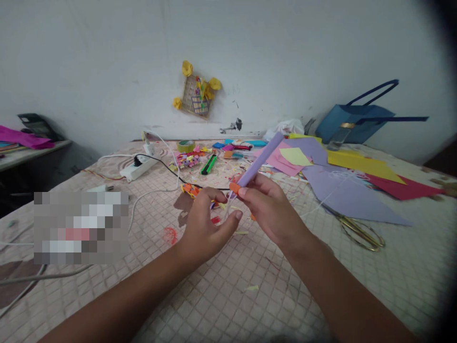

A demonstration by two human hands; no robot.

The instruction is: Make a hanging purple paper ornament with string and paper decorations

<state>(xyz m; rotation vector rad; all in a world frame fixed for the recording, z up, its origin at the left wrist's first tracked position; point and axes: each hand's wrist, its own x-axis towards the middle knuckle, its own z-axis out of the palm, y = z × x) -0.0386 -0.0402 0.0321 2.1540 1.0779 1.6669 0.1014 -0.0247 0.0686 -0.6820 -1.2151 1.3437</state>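
Observation:
A rolled purple paper tube (260, 159) slants up and to the right, with a small orange piece (234, 187) at its lower end. My right hand (267, 205) pinches the tube and the orange piece between thumb and fingers. Just left of that lower end is my left hand (210, 221), its thumb and forefinger apart. A thin white thread (229, 202) hangs near its fingertips; whether the hand touches it is unclear. Orange and yellow paper pieces (189, 190) lie behind my left hand.
On the right are purple sheets (353, 195), gold-handled scissors (362, 233), a yellow sheet (364, 164) and a blue bag (353, 124). A green cutter (209, 164), tape roll (186, 146) and power strip (139, 167) lie farther back. Cables cross the left side.

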